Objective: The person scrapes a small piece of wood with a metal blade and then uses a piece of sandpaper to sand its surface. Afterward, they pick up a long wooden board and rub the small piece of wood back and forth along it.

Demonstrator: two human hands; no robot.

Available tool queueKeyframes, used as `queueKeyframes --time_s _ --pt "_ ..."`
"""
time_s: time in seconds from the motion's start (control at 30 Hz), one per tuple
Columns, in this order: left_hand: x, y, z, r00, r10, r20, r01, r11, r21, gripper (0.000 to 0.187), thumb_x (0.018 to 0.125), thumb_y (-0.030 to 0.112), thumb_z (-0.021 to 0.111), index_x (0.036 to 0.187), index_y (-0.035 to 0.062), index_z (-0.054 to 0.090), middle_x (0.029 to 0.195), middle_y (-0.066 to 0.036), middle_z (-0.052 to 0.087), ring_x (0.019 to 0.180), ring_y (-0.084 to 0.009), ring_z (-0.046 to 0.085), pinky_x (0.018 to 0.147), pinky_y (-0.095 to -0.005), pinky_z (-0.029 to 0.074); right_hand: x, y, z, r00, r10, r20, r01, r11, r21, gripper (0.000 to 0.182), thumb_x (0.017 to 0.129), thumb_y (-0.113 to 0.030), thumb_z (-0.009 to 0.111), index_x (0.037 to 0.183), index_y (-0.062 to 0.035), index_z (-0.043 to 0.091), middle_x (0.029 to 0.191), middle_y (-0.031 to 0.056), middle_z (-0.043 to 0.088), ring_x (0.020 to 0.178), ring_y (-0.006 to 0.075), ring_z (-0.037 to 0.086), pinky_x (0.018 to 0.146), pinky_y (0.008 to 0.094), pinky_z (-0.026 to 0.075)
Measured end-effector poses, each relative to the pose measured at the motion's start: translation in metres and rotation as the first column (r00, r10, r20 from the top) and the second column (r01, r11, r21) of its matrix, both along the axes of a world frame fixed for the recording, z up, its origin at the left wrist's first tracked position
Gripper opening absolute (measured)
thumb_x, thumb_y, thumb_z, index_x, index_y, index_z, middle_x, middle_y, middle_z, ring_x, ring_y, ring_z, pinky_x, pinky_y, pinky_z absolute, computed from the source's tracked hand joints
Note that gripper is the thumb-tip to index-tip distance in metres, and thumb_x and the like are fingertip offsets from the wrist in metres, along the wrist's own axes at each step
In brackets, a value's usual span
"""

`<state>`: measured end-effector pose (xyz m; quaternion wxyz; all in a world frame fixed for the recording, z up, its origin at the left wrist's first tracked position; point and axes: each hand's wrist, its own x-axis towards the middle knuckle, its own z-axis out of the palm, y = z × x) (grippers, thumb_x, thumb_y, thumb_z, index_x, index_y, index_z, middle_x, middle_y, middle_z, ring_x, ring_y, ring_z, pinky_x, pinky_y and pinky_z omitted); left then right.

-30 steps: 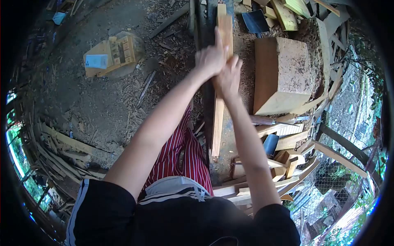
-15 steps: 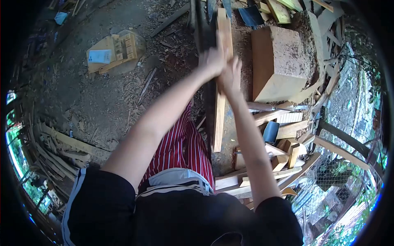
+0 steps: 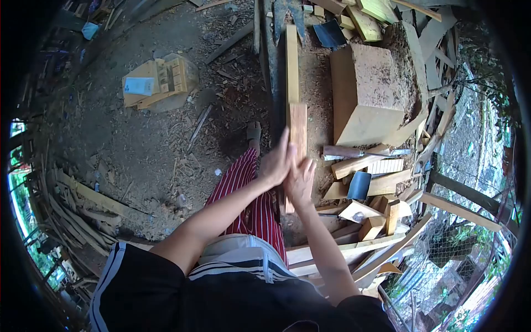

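A long pale wood strip lies lengthwise along the dark bench in front of me. On top of its near part sits a long wooden block, shaped like a hand plane. My left hand grips this plane's left side, fingers pointing forward. My right hand wraps around its rear end from the right, knuckles up. The two hands are close together and cover the plane's rear half, so no blade shows. Slight blur lies over the fingers.
Right of the strip stands a large wood block. Nearer me lie a wood-handled chisel, a dark curved piece and several offcuts. At left, a wooden piece with a paper rests on the shaving-strewn ground.
Both hands have come back toward my body along the strip, bringing the hand plane with them. The strip's far part is now uncovered. My view has shifted slightly.
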<state>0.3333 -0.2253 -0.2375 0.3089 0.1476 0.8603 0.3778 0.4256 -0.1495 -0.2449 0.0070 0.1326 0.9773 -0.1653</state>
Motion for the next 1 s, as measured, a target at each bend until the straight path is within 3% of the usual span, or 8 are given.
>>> queueKeyframes --time_s 0.03,0.07,0.1,0.3,0.5,0.77,0.9,1.0 --pt "0.0 -0.001 -0.034 0.944 0.209 -0.257 -0.173 0.972 0.157 0.065 0.101 0.041 0.035 0.15 0.0053 0.011 0.128 -0.025 0.053 0.112 -0.038 0.057 0.099 -0.0452 0.041 -0.023 0.006 0.014 0.999 -0.015 -0.045 0.014 1.0 -0.027 0.063 0.083 -0.01 0.052 0.143 -0.0097 0.034 0.091 0.0242 0.044 0.08 0.0371 0.042 0.074 0.0439 0.04" --pt "-0.011 -0.002 -0.02 0.929 0.367 0.038 -0.366 0.9 0.236 0.059 0.101 0.042 0.032 0.146 0.0038 0.024 0.143 -0.024 0.038 0.131 -0.0363 0.04 0.106 -0.0418 0.034 -0.04 0.01 0.019 0.998 -0.047 -0.049 0.044 0.997 -0.056 0.074 0.081 -0.009 0.054 0.15 -0.0148 0.026 0.091 0.0248 0.043 0.082 0.0383 0.043 0.077 0.0454 0.041" --pt "-0.015 -0.002 -0.035 0.896 0.419 -0.146 -0.379 0.894 0.24 0.055 0.099 0.033 0.04 0.144 0.0032 0.026 0.129 -0.023 0.05 0.119 -0.035 0.049 0.101 -0.0425 0.037 -0.052 0.014 0.023 0.997 -0.066 -0.029 0.061 0.987 -0.148 0.077 0.082 -0.01 0.056 0.151 -0.0146 0.022 0.093 0.0247 0.043 0.085 0.039 0.043 0.08 0.0467 0.04" --pt "0.017 0.005 -0.021 0.942 0.152 -0.301 -0.161 0.987 -0.007 0.081 0.082 0.022 0.066 0.145 -0.0004 0.02 0.117 -0.021 0.042 0.102 -0.0358 0.05 0.083 -0.0414 0.048 -0.038 0.042 0.013 0.967 -0.21 -0.142 0.144 0.915 -0.376 0.078 0.087 -0.016 0.059 0.151 -0.006 0.015 0.095 0.0186 0.042 0.085 0.0319 0.042 0.078 0.0429 0.037" --pt "0.026 0.026 -0.023 0.962 0.212 -0.173 -0.235 0.963 -0.129 0.064 0.077 0.017 0.068 0.13 -0.002 0.038 0.115 -0.021 0.048 0.111 -0.0382 0.05 0.09 -0.0436 0.047 0.022 0.044 0.039 0.951 -0.266 -0.157 0.198 0.916 -0.348 0.078 0.084 -0.008 0.062 0.15 -0.0054 0.019 0.096 0.0217 0.042 0.088 0.0356 0.042 0.082 0.0456 0.036" --pt "0.056 -0.027 -0.035 0.906 0.145 0.399 -0.276 0.915 0.294 0.055 0.096 0.019 0.049 0.143 -0.002 0.027 0.136 -0.024 0.047 0.129 -0.0283 0.046 0.106 -0.0362 0.035 0.052 0.018 0.049 0.944 -0.305 -0.123 0.221 0.865 -0.45 0.076 0.086 -0.009 0.06 0.15 -0.0046 0.019 0.1 0.0235 0.042 0.093 0.039 0.042 0.086 0.0472 0.036" --pt "0.026 -0.026 -0.06 0.987 0.157 -0.04 -0.156 0.987 0.025 0.042 0.095 0.022 0.05 0.13 -0.0016 0.046 0.1 -0.022 0.054 0.104 -0.0381 0.05 0.093 -0.0453 0.04 0.044 0.01 0.058 0.936 -0.353 0.002 0.304 0.802 -0.514 0.074 0.086 -0.006 0.058 0.15 -0.008 0.02 0.112 0.0245 0.044 0.103 0.0411 0.044 0.093 0.0476 0.036" --pt "0.019 -0.021 -0.049 0.987 0.149 -0.057 -0.154 0.983 -0.097 0.04 0.093 0.026 0.055 0.123 -0.0006 0.052 0.121 -0.023 0.048 0.11 -0.0396 0.048 0.094 -0.0443 0.043 0.034 0.007 0.059 0.937 -0.349 0.0 0.302 0.81 -0.503 0.074 0.086 -0.007 0.058 0.15 -0.0094 0.02 0.11 0.0244 0.044 0.101 0.0407 0.045 0.092 0.047 0.036"
